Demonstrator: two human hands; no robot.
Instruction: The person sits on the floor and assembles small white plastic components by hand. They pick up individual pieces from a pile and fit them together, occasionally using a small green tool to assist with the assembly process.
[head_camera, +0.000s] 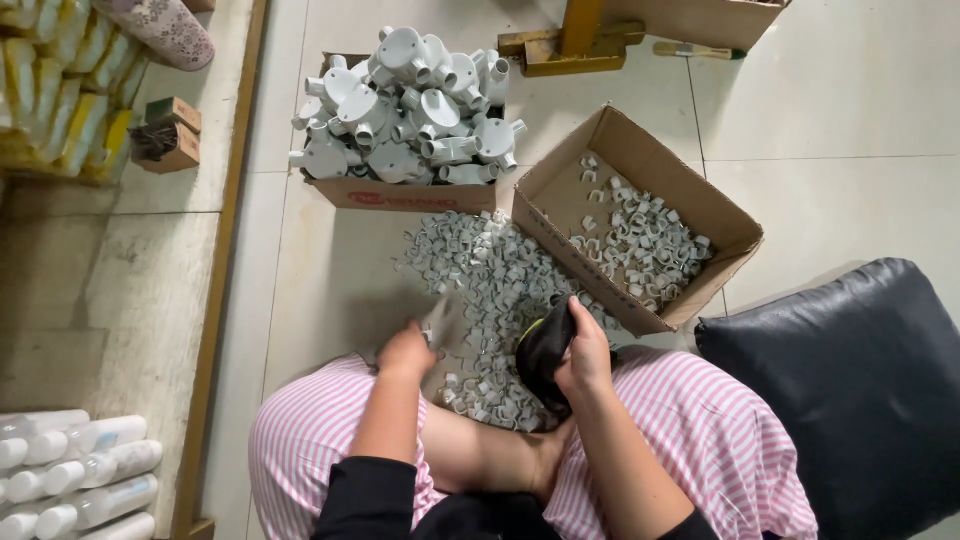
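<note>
Seated on the tiled floor (820, 110), knees in pink striped trousers (700, 420) spread either side of the work.

Right hand (585, 350): my fingers (598, 322) are clenched around a black pouch-like object with a yellow-green edge (542, 350), held upright just above the near edge of the pile. I cannot tell what it is beyond that.

Left hand (405, 352): blurred. It sits at the left near edge of the pile, fingers drawn together on something small and pale (437, 322); I cannot tell whether they actually pinch it or only touch it.

Pile of small grey plastic rings (490, 290): loose on the floor, directly in front of me, between both hands and running back to the two boxes. Some rings lie scattered between my knees.

Open cardboard box (545, 195), to the right of the pile, set at an angle, its near corner just beside my right hand. A thin layer of the same grey rings (640, 245) lies inside, mostly toward its right half.

Second cardboard box (400, 195), behind the pile, heaped above its rim with larger grey conduit junction fittings (410, 110).

Black cushion (860, 370) on the floor at my right, touching my right knee.

White bottles (70, 470) lie in rows at the lower left, well apart from the work.
</note>
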